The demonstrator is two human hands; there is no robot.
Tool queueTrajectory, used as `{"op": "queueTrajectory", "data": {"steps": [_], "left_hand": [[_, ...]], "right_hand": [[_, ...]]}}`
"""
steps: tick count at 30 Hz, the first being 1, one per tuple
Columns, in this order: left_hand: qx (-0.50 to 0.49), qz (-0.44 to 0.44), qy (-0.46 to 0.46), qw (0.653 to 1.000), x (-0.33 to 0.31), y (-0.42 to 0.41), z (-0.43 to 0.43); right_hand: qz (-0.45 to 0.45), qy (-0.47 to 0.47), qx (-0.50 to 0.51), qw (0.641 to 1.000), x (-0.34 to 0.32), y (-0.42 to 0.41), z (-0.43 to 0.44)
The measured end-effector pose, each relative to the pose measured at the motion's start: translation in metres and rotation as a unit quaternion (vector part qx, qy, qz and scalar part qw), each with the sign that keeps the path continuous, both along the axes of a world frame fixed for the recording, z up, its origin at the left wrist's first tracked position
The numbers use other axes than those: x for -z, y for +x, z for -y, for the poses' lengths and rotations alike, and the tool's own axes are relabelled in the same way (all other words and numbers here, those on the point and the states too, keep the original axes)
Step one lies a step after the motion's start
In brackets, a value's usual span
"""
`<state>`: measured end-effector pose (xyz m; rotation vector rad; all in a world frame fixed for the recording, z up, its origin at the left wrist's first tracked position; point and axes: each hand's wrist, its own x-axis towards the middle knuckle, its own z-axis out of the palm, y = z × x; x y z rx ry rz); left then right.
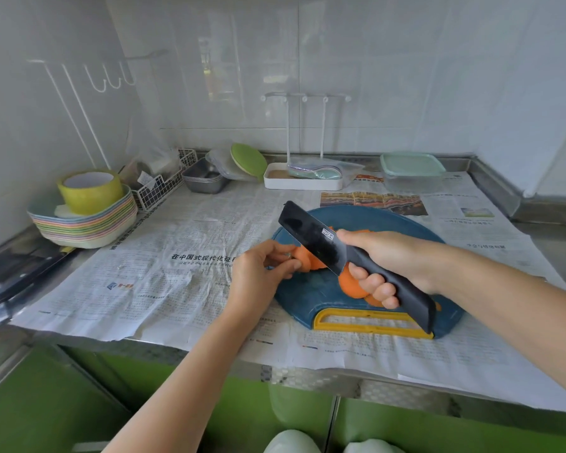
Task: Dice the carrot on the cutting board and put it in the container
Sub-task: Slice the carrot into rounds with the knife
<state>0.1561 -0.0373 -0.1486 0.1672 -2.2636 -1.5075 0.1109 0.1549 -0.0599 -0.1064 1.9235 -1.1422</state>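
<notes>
**Bright, soft daylight; wide-angle bending at the edges**

Light is strong and diffuse, with no hard-edged shadows. The glossy tiled wall (356, 60) carries a pale, smeared reflection near its middle. Only a faint, soft shadow lies on the newspaper (177, 273) beside the left hand (262, 269). The black knife (311, 237) shows a dull sheen along its blade, without harsh glare. The carrot (311, 261) reads as saturated orange. Straight lines bow: the counter's front edge (307, 371) curves, and the hook rack (79, 86) leans inward. Fine print is too soft to read, and the lower corners are dimmer.
</notes>
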Motion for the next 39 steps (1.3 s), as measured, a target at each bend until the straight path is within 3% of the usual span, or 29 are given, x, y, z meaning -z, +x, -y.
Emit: {"op": "queueTrajectory", "data": {"steps": [22,32,39], "left_hand": [[-0.025,-0.001,-0.026,0.999,-0.003,0.002,-0.004],[-0.026,-0.004,-0.027,0.999,-0.003,0.003,-0.004],[-0.031,-0.012,-0.018,0.999,-0.003,0.003,-0.005]], "right_hand": [[-0.119,0.067,-0.019,0.99,-0.009,0.02,0.015],[-0.09,0.076,-0.013,0.993,-0.002,0.01,0.016],[-0.002,0.055,-0.029,0.998,-0.001,0.0,0.016]]}}
